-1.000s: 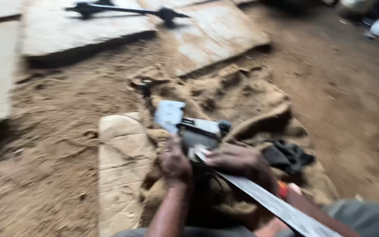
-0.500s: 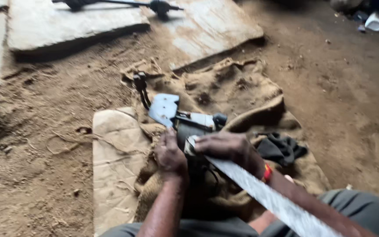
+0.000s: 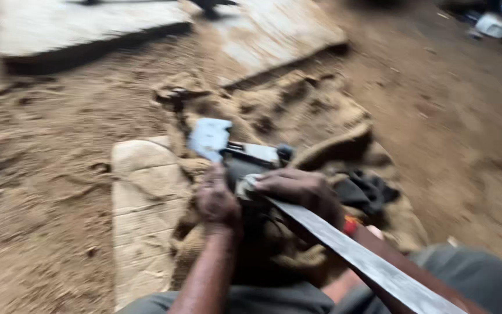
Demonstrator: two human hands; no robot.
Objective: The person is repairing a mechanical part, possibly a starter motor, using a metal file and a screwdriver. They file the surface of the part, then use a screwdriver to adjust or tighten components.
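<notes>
The person's right hand (image 3: pixel 300 189) is closed over the near end of a long flat metal blade (image 3: pixel 361 259), which slants from the hands down toward the lower right corner across the person's lap. The left hand (image 3: pixel 216 200) curls around something dark just beside that blade end, though blur makes it hard to tell exactly what it grips. Both hands sit above crumpled burlap sacking (image 3: pixel 321 125) on the sandy floor (image 3: pixel 47 221), with a pale blue-grey tool head (image 3: pixel 209 138) just beyond them and a light wooden block (image 3: pixel 143 215) to their left.
</notes>
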